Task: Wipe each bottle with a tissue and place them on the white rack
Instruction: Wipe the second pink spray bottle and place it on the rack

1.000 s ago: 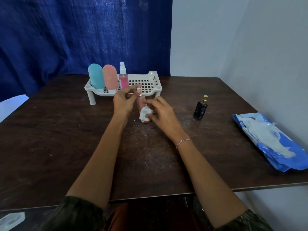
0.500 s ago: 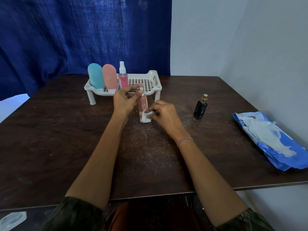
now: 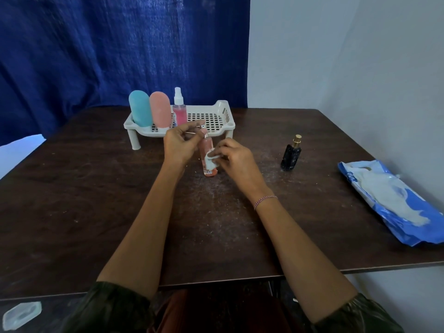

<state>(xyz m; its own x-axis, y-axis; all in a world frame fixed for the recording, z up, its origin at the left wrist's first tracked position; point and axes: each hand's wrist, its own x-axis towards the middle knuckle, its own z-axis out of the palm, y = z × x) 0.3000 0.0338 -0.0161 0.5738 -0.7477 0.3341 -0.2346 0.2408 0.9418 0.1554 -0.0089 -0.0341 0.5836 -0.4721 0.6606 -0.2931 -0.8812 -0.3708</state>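
Dark brown table [image 3: 72, 212] fills the view, dusted with pale specks around its middle.

- Near edge: two dark green sleeves, bare forearms reaching away over the table. A clear plastic item [image 3: 21, 314] lies below the table edge at near left; I cannot tell what it is.
- Right wrist: thin pink-and-white bracelet [image 3: 264, 200].
- Right side: blue tissue packet [image 3: 394, 207] lying flat, white tissue showing at its opening, well apart from the hands.
- Centre: pink bottle [image 3: 207, 147] roughly upright, base down at the tabletop; whether it touches cannot be told.
- Left hand [image 3: 179, 145]: fingers curled, thumb and fingertips pinching the bottle's cap end.
- Right hand [image 3: 236, 157]: fingers curled round a wadded white tissue [image 3: 211, 159], pressing it against the bottle's lower body.
- Right of the hands: black bottle [image 3: 290, 156] with a gold cap, upright on the table, touched by neither hand.
- Far, just beyond the hands: white rack [image 3: 227, 109], perforated floor, short legs. On its left half, left to right: teal bottle [image 3: 140, 108], salmon bottle [image 3: 160, 109], spray bottle [image 3: 179, 111] with pink liquid and a white nozzle. All three stand upright, close together. The right half shows bare grid.
- Background: blue curtain [image 3: 120, 44] at far left, pale wall [image 3: 336, 56] at far right.
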